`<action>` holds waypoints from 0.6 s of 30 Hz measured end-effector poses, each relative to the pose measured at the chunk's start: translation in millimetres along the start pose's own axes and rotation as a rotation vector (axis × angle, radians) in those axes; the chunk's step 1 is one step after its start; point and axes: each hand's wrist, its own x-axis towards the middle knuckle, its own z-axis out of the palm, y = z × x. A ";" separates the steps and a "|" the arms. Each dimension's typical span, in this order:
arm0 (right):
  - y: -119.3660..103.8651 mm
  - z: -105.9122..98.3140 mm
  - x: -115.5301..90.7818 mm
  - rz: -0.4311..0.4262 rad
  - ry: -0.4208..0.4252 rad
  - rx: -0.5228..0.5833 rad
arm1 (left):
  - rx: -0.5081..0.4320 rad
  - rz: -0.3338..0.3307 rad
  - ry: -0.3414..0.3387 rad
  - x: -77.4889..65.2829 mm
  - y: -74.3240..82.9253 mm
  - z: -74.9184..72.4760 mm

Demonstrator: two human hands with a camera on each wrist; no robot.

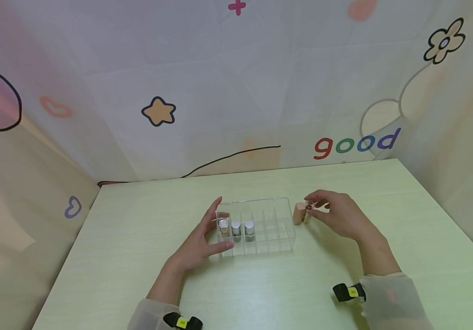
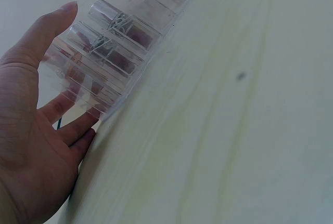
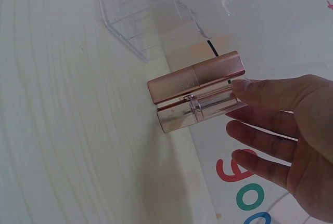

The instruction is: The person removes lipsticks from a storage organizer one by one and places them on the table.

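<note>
A clear acrylic lipstick organizer (image 1: 275, 234) stands on the table, divided into small compartments. My left hand (image 1: 197, 243) holds its left end, thumb at the front and fingers round the back. Three lipsticks with silvery tops stand in its left front compartments, one of them a silver-capped lipstick (image 1: 249, 230). Right of the organizer, a rose-gold lipstick (image 3: 195, 77) stands upright on the table. Beside it, my right hand (image 1: 339, 213) pinches the upper end of a clear-capped lipstick (image 3: 179, 117) between thumb and fingers. The two tubes look side by side in the right wrist view.
The pale wooden table (image 1: 261, 293) runs back to a printed cloth (image 1: 220, 91), which also hangs at both sides. Black wrist bands with small cameras, such as the right band (image 1: 349, 292), sit over the sleeves.
</note>
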 end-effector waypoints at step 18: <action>-2.7 -3.4 -1.3 0.019 0.010 -0.003 | 0.010 0.016 -0.003 0.2 -1.2 -0.6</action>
